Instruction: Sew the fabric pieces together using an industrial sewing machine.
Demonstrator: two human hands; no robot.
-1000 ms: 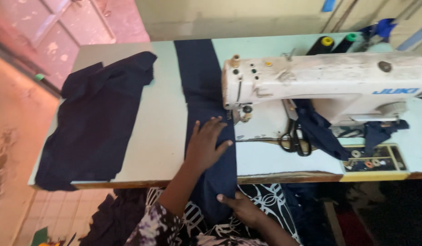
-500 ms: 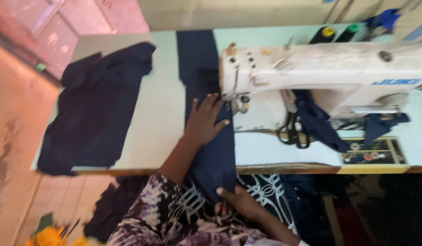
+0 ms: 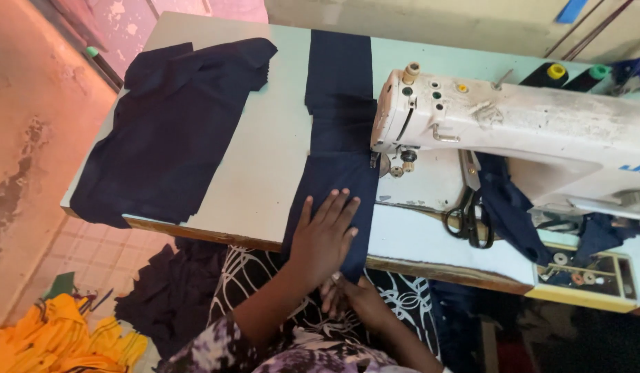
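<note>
A long navy fabric strip [image 3: 340,103] runs down the pale table [image 3: 271,159], under the needle end of a white sewing machine [image 3: 541,131], and hangs over the front edge. My left hand [image 3: 323,231] lies flat on the strip near that edge, fingers spread. Just below the edge, my right hand [image 3: 347,293] pinches the hanging end of the strip; its fingers are partly hidden by the cloth and my left wrist.
A pile of navy fabric pieces [image 3: 168,131] covers the table's left part. Black scissors [image 3: 468,217] lie right of the needle, with a small bobbin tray [image 3: 586,273] at the front right. Thread spools [image 3: 555,72] stand behind the machine. Yellow cloth [image 3: 64,338] and dark fabric [image 3: 171,290] lie on the floor.
My left hand has slid back along the strip toward the table's front edge. My right hand has come up close beneath it. The view has shifted nearer.
</note>
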